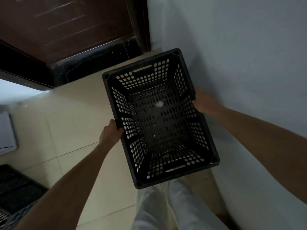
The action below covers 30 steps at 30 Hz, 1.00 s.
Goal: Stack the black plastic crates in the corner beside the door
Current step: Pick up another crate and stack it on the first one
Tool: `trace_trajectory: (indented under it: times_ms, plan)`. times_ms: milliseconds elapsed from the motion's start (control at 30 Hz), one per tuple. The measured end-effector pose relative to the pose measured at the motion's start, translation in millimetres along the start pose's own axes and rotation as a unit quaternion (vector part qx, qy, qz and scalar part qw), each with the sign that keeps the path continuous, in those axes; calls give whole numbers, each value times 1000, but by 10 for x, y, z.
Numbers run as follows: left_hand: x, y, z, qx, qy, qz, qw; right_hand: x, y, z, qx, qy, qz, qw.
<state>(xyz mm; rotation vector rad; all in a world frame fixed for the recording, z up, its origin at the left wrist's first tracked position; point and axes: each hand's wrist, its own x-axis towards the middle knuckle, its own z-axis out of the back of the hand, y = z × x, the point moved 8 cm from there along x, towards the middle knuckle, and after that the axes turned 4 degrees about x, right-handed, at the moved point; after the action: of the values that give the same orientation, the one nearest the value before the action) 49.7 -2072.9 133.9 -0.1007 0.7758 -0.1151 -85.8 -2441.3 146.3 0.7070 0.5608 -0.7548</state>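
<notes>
**Clerk:** Largest items first?

**Checker:** Item one, wall [240, 47]: pale, plain, filling the right side. Item two, door [66, 25]: dark brown, top left, with a black threshold strip below it. Item three, floor [74, 122]: cream tiles, thin joints.

**Clerk:** And the task item?

**Checker:** Item four, black crate [159, 117]: perforated plastic, open side up, a slot handle in each short end. It sits in the corner where wall and door frame meet, its far end near the frame and its right long side close to the wall. I cannot tell whether it rests on the floor.

**Clerk:** Others?

**Checker:** Item five, second crate [16, 193]: dark, lower left, well apart, partly cut off. Item six, white trousers [166, 205], just below the black crate.

**Clerk:** Hands?

**Checker:** Left hand [110, 132]: fingers curled over the rim of the left long side, gripping it. Right hand [203, 102]: clasping the right long side's rim likewise. Last, a white scrap [159, 103] on the crate's bottom.
</notes>
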Motion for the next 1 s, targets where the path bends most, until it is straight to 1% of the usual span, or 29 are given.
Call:
trace_trajectory:
  times_ms: [200, 267, 433, 567, 633, 700, 733, 800, 833, 867, 933, 1000]
  plan:
    - [-66, -4, -60, -7, 5, -6, 1000, -32, -69, -81, -4, -26, -17, 1000]
    - [-78, 10, -64, -6, 7, -9, 1000, -46, -67, -114, -25, -28, -12, 999]
    - [-71, 81, -86, -24, 20, -22, 999, -76, -118, -194, -65, -72, -3, 995]
    - [-20, 168, -84, -65, 25, -29, 997, -125, -62, -209, -81, -93, -5, 992]
    - [3, 193, -57, -77, 28, -48, 995, -170, -56, -249, -92, -109, -25, 989]
    - [-28, 187, 1, -37, 6, -89, 995, -312, -42, -383, -88, -113, -45, 989]
    - [-66, 180, 48, 10, -27, -115, 993, -436, -23, -468, -78, -114, -54, 989]
    - [-231, 132, 122, 116, -109, -171, 972, -716, 0, -658, -62, -135, -50, 988]
    - [-345, 81, 112, 153, -139, -210, 955, -844, 0, -781, -62, -149, -35, 986]
    - [-463, 25, 45, 179, -153, -255, 938, -990, 6, -914, -71, -155, -17, 985]
    - [-685, -67, -223, 225, -140, -348, 899, -1228, 1, -1254, -99, -139, 16, 985]
    - [-943, -124, -599, 263, -111, -437, 853, -1449, -13, -1611, -128, -114, 34, 985]
